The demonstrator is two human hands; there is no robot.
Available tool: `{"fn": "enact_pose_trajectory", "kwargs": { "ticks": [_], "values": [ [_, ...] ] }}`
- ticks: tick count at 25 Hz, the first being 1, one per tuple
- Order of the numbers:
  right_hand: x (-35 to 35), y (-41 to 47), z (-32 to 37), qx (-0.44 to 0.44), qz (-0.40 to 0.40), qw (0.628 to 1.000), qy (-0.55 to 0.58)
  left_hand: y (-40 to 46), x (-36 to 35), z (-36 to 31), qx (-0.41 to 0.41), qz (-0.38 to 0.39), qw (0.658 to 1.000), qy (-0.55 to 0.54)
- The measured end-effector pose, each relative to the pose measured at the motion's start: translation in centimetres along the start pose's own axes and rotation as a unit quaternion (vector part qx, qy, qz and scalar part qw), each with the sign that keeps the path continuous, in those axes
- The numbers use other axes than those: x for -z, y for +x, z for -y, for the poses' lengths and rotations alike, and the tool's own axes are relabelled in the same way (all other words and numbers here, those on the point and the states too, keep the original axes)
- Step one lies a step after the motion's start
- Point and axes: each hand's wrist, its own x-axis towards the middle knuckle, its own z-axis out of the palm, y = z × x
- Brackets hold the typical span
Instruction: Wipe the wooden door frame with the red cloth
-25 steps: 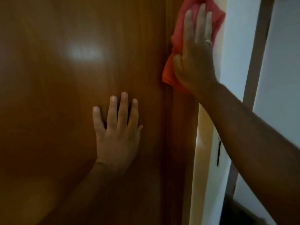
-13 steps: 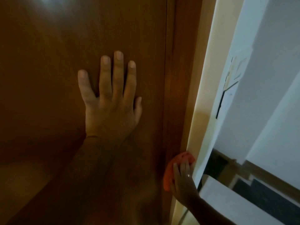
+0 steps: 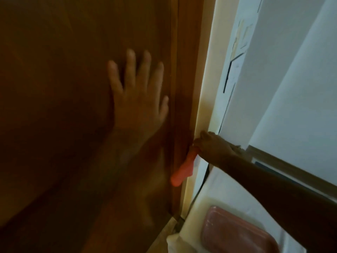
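The wooden door frame (image 3: 187,73) runs as a brown vertical strip between the dark wooden door (image 3: 63,88) and a cream wall edge. My left hand (image 3: 138,99) lies flat on the door with its fingers spread, just left of the frame. My right hand (image 3: 211,147) reaches in from the right and grips the red cloth (image 3: 184,168) at the frame's outer edge, low down. The cloth hangs below the hand against the frame. The picture is blurred by motion.
A cream wall edge (image 3: 206,88) borders the frame on the right, with pale walls (image 3: 282,88) beyond. Low at the right stands a white surface (image 3: 218,190) with a reddish pad (image 3: 237,232) on it. A wooden skirting strip (image 3: 291,168) runs along the wall.
My right hand went with the cloth from the top of the frame far down it, and now grips the cloth at the frame's edge. My left hand stayed flat on the door.
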Motion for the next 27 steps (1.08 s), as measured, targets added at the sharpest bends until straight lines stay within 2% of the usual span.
{"fn": "enact_pose_trajectory", "kwargs": {
  "ticks": [1,2,3,4,5,6,8,10,12,13,14,15,16,17,18,19,20,21,22,23,27],
  "values": [
    [0.8,-0.7,-0.7,-0.030,0.061,0.997,0.036,-2.5,-1.2,-2.1,-0.012,0.071,0.991,-0.116],
    [1.5,-1.8,-1.7,-0.054,0.114,0.989,0.076,-5.4,-2.5,-4.4,-0.007,0.185,0.953,-0.241],
    [2.1,-3.1,-2.9,-0.081,0.160,0.977,0.118,-8.2,-3.2,-6.5,0.008,0.329,0.877,-0.349],
    [2.6,-4.7,-4.1,-0.103,0.197,0.962,0.157,-11.0,-4.4,-9.1,0.023,0.451,0.783,-0.427],
    [2.9,-6.6,-5.5,-0.118,0.235,0.946,0.190,-13.3,-5.5,-11.4,0.044,0.537,0.697,-0.473],
    [2.8,-8.9,-7.3,-0.132,0.269,0.931,0.210,-15.1,-6.9,-13.8,0.068,0.585,0.643,-0.489],
    [1.6,-13.8,-10.5,-0.169,0.334,0.894,0.246,-17.2,-9.5,-17.4,0.143,0.619,0.578,-0.512],
    [-1.1,-19.4,-14.1,-0.226,0.388,0.847,0.285,-18.2,-11.6,-21.0,0.244,0.630,0.485,-0.555],
    [-5.0,-24.4,-16.9,-0.282,0.393,0.804,0.346,-19.4,-13.3,-24.5,0.327,0.631,0.406,-0.575],
    [-7.3,-26.7,-18.0,-0.324,0.368,0.769,0.410,-20.4,-14.3,-26.4,0.357,0.634,0.376,-0.573],
    [-10.0,-29.1,-18.8,-0.373,0.316,0.711,0.505,-21.8,-15.4,-28.9,0.388,0.636,0.350,-0.568],
    [-12.9,-31.5,-19.4,-0.427,0.259,0.622,0.603,-23.4,-16.5,-31.4,0.417,0.636,0.328,-0.560],
    [-15.5,-33.7,-19.2,-0.468,0.204,0.522,0.683,-25.3,-17.5,-33.7,0.453,0.632,0.314,-0.545],
    [-18.2,-35.6,-18.6,-0.495,0.168,0.446,0.726,-27.1,-18.5,-35.6,0.488,0.629,0.304,-0.524],
    [-20.8,-37.2,-17.8,-0.515,0.153,0.394,0.746,-29.2,-19.5,-37.4,0.513,0.625,0.293,-0.510],
    [-23.4,-38.5,-16.8,-0.533,0.152,0.369,0.746,-31.1,-20.5,-38.8,0.519,0.625,0.297,-0.501],
    [-26.2,-39.6,-15.8,-0.558,0.153,0.359,0.732,-33.2,-21.8,-40.3,0.512,0.634,0.312,-0.489],
    [-28.9,-40.6,-14.8,-0.589,0.151,0.361,0.707,-35.1,-23.0,-41.5,0.493,0.650,0.340,-0.467],
    [-31.4,-41.4,-13.7,-0.618,0.152,0.375,0.674,-36.9,-24.2,-42.3,0.467,0.671,0.376,-0.436],
    [-33.9,-42.1,-12.8,-0.646,0.143,0.384,0.644,-38.6,-25.8,-43.2,0.448,0.689,0.397,-0.410],
    [-42.4,-42.7,-10.2,-0.710,0.135,0.428,0.542,-44.8,-32.3,-45.8,0.371,0.752,0.420,-0.346]
  ]
}}
